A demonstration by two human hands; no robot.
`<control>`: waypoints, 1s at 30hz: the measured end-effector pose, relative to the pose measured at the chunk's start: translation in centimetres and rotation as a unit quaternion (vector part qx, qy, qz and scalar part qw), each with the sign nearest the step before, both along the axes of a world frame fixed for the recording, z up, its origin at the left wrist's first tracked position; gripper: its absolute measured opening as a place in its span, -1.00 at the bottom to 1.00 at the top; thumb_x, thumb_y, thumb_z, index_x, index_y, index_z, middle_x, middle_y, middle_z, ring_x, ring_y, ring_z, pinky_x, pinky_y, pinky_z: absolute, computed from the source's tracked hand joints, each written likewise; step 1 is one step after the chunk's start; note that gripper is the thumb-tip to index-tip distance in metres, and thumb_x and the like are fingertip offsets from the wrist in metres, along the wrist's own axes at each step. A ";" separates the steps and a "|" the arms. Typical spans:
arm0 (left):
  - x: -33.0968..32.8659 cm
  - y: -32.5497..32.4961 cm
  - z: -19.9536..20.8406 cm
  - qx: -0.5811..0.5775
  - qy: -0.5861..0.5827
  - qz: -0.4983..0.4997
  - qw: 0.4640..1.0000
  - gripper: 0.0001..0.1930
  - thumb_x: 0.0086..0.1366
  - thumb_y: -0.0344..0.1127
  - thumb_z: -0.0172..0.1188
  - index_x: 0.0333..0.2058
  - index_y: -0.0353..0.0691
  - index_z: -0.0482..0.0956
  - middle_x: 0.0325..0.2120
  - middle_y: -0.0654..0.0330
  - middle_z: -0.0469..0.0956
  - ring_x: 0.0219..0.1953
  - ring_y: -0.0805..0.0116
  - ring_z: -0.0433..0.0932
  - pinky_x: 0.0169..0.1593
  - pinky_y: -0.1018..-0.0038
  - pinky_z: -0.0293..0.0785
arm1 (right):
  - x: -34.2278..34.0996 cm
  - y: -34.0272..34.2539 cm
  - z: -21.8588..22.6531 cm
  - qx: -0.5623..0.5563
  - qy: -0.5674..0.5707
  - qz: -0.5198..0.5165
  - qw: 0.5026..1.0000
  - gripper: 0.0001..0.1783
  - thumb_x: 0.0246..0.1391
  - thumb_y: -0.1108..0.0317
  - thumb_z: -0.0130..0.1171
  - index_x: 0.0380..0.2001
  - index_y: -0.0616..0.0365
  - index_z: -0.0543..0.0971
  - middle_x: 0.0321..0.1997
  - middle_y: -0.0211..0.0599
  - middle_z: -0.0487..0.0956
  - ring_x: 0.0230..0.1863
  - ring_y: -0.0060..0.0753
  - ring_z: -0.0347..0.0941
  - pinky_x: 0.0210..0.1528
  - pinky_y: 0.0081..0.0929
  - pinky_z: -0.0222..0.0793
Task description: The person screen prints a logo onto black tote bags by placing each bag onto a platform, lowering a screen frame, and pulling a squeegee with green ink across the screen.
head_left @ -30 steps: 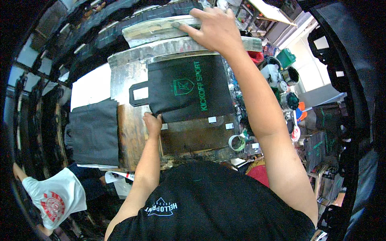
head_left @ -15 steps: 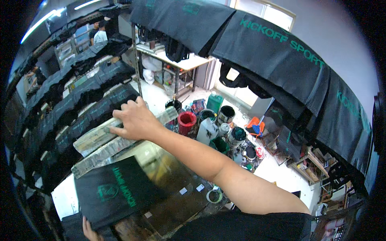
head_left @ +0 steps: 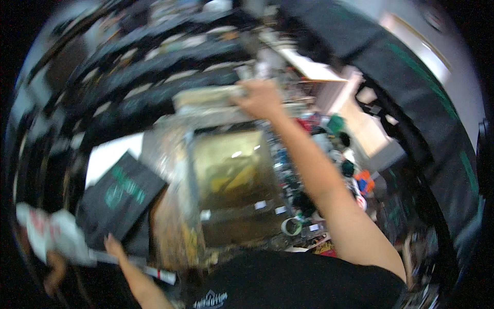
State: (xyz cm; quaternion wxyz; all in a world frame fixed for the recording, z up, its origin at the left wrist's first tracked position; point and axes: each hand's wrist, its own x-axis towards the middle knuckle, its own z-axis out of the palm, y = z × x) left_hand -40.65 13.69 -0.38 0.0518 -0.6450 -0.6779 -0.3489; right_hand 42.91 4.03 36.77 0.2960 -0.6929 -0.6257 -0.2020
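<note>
My right hand (head_left: 260, 98), blurred by motion, reaches far forward with its fingers curled over the end of a pale, stained wooden bar (head_left: 206, 98). This bar lies along the far side of a printing screen (head_left: 226, 149) with yellowish mesh, flat before me. At the lower left, my left hand (head_left: 116, 246) has its fingertips at the near edge of a black fabric piece (head_left: 116, 193) with a green print. That piece lies tilted, left of the screen, partly over a white surface (head_left: 110, 154) and more black fabric.
A tape roll (head_left: 291, 226) sits at the screen's near right corner. Paint containers (head_left: 337, 147) crowd the floor to the right. Black printed fabric hangs at right (head_left: 396, 92) and lies in rows at left (head_left: 164, 72). A white plastic bag (head_left: 51, 234) is at far left, near a blurred brown shape.
The view has swung left and blurred. The black fabric piece, partly over the screen before, now lies to its left with my left hand at it. My right hand stays on the bar.
</note>
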 end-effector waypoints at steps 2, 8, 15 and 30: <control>4.6 -2.6 0.0 -0.046 0.169 0.105 0.979 -0.51 0.43 -0.09 0.18 0.14 -0.38 0.54 0.27 -0.23 0.38 0.32 -0.19 0.32 0.36 0.03 0.25 | -0.9 -1.1 0.1 -0.078 -0.040 -0.062 0.994 -0.32 0.07 -0.32 0.21 -0.09 0.09 0.71 -0.17 -0.04 0.71 -0.07 0.00 0.62 0.05 -0.03 0.42; 11.1 -12.8 1.0 -0.196 0.144 -0.068 0.968 -0.26 0.41 0.19 0.05 0.42 -0.10 0.26 0.48 0.04 0.09 0.53 -0.08 -0.04 0.52 -0.02 -0.21 | -2.4 -3.4 -1.7 -0.084 -0.088 -0.081 0.989 -0.37 0.22 -0.22 0.15 0.05 0.10 0.64 0.05 -0.05 0.65 0.13 -0.02 0.52 0.19 0.00 0.28; 12.6 -13.4 3.2 -0.207 0.224 -0.108 0.946 -0.30 0.44 0.19 0.01 0.42 -0.04 0.27 0.47 0.07 0.12 0.52 -0.05 -0.01 0.53 -0.04 -0.17 | -1.5 -3.7 -1.4 -0.082 -0.091 -0.079 0.989 -0.42 0.27 -0.14 0.12 0.11 0.10 0.59 0.07 -0.03 0.63 0.13 0.06 0.51 0.14 -0.03 0.32; 12.3 -7.2 6.2 -0.441 0.037 -0.042 0.896 -0.36 0.53 0.22 -0.24 0.12 -0.15 0.62 0.20 0.10 0.54 0.34 -0.04 0.36 0.36 0.13 0.27 | -1.3 -3.2 -1.9 -0.071 -0.113 -0.067 0.989 -0.47 0.29 -0.13 0.10 0.02 0.08 0.62 -0.07 -0.02 0.65 0.00 0.12 0.55 0.02 -0.03 0.37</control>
